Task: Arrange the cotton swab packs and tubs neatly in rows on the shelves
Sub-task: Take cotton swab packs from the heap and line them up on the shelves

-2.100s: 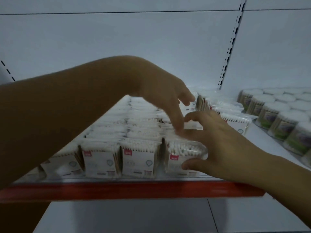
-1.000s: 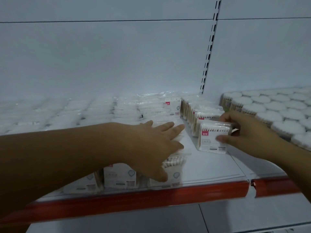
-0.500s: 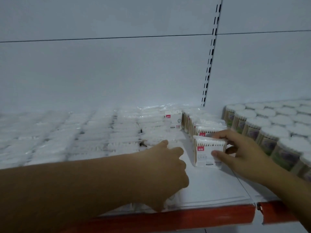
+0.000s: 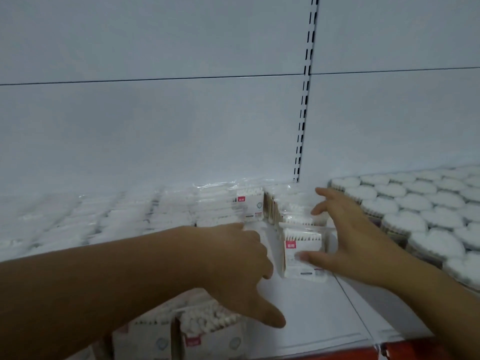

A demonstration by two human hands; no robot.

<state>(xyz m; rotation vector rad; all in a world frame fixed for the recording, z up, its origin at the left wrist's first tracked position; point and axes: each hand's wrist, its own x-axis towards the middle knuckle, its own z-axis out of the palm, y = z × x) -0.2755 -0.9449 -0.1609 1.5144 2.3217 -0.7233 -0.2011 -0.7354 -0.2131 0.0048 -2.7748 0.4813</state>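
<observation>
One pack point(image 4: 306, 241) stands before its row on the shelf point(image 4: 311, 320), near the tubs point(image 4: 415, 211). Your right hand point(image 4: 358, 240) has an open grip, thumb touching its face; press it back squarely. Of the left hand point(image 4: 241, 263) I cannot tell the grip.

Flat white metal shelf point(image 4: 311, 307) runs up to a pale back panel point(image 4: 155, 126). A slotted upright post point(image 4: 306, 100) stands behind, right of centre.

Left of the post: square plastic-wrapped cotton swab packs point(image 4: 166, 216) in rows, reaching back to the panel. More packs at the front edge point(image 4: 213, 339), lower left.

A single file of packs point(image 4: 291, 203) runs back toward the post. Its front pack point(image 4: 302, 255) is separated from the left rows by bare shelf.

Right of the file: round plastic tubs of cotton swabs point(image 4: 415, 211), in rows.

Left hand point(image 4: 241, 263) over the gap. Right hand point(image 4: 361, 245) between front pack and tubs, thumb on the pack's front face.
</observation>
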